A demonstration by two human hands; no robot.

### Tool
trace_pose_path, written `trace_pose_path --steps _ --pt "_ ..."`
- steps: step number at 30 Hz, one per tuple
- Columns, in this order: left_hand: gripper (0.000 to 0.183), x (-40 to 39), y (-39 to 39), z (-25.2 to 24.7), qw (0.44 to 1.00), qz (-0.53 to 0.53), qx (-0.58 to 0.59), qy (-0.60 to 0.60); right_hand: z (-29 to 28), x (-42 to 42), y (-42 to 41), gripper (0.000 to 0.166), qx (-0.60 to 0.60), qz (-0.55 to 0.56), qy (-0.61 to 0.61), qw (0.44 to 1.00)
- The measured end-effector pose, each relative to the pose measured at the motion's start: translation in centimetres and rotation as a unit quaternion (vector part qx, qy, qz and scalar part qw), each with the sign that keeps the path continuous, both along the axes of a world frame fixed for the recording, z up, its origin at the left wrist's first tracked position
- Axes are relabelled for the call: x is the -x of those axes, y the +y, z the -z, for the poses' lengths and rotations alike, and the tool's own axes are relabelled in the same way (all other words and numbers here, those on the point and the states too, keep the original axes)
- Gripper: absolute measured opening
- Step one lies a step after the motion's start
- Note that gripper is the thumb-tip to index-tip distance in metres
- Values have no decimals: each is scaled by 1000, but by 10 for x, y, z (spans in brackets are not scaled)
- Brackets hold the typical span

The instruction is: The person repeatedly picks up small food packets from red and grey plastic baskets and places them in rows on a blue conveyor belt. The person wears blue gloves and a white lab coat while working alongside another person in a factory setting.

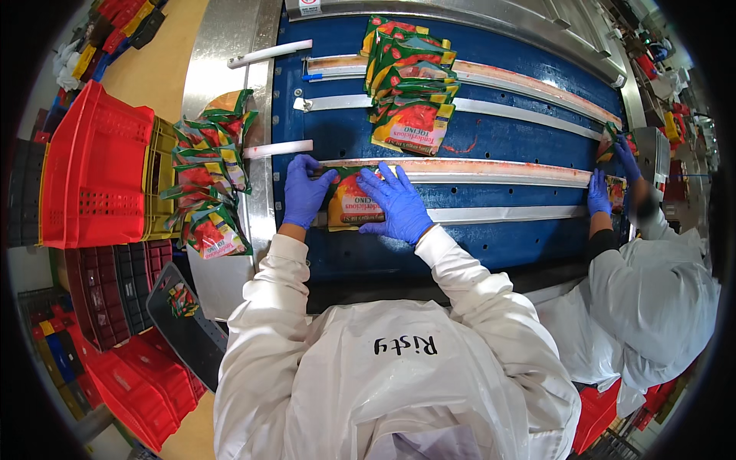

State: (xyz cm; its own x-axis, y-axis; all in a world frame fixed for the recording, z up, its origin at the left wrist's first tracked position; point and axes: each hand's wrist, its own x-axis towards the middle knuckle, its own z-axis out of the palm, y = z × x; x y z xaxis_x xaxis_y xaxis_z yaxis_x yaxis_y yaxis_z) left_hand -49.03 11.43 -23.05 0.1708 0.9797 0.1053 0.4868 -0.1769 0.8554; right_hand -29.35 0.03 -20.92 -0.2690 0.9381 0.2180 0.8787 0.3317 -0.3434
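In front of me a green, red and yellow printed food pouch [352,201] lies on the blue surface of the packing machine [368,261]. Its upper edge is along a long metal bar with a stained pale strip [494,167]. My right hand [397,204], in a blue glove, rests flat on the pouch's right part, fingers spread. My left hand [307,192], gloved alike, is at the pouch's left edge, thumb against its upper corner and index finger apart from the thumb. Beyond the bar, a row of overlapping pouches [411,123] lies across another bar pair.
More pouches [215,230] overlap on the steel ledge [227,40] at left. Red [98,167] and yellow crates stand beside it; a grey crate [187,322] below holds a pouch. At right, a co-worker's gloved hands [599,195] handle pouches by the bars. White rods [279,148] project over the ledge.
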Motion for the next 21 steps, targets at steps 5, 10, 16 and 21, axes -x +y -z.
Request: trace_pose_path --steps 5,10,16,21 --pt "30 5 -9 -9 994 -85 -44 -57 -12 -46 46 48 -162 314 395 848" --pt "24 -20 -31 -37 996 -5 -85 -39 37 -117 92 27 -175 399 474 765" --pt "27 -45 -49 -49 996 50 -50 -48 22 -99 72 14 -237 366 312 844" --pt "43 -84 -45 -60 973 14 -178 -147 -36 -80 28 6 -260 239 332 874"
